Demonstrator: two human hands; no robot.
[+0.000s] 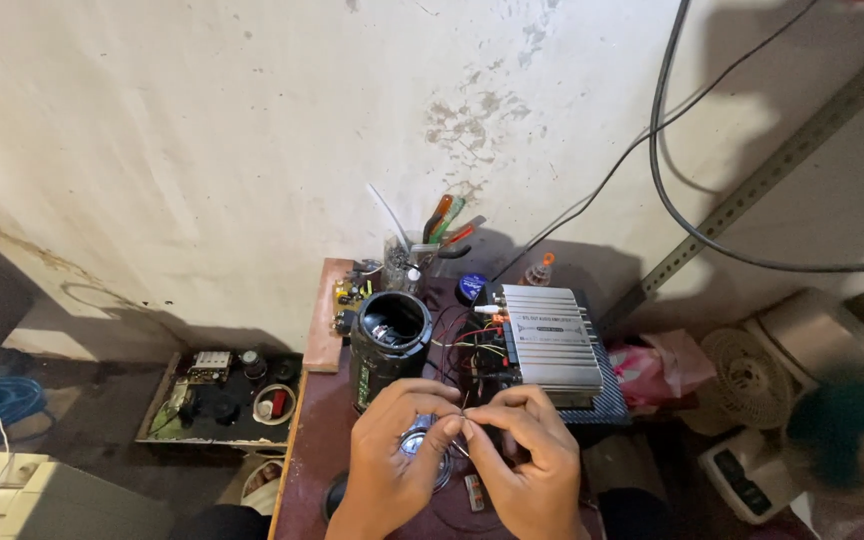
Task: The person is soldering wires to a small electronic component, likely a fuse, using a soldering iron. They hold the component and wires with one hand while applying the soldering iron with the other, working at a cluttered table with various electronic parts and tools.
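Both hands meet over the table (317,440). The left hand (392,455) and right hand (522,450) pinch a thin wire (464,425) between their fingertips, directly above a small round speaker (422,445); the wire ends point toward each other.

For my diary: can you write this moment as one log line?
left hand: pinching thin wires | right hand: pinching same wires | behind: black cylinder, silver box

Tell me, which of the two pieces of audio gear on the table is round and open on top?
The black cylindrical speaker housing, left of the ribbed silver amplifier box, which is flat and closed.
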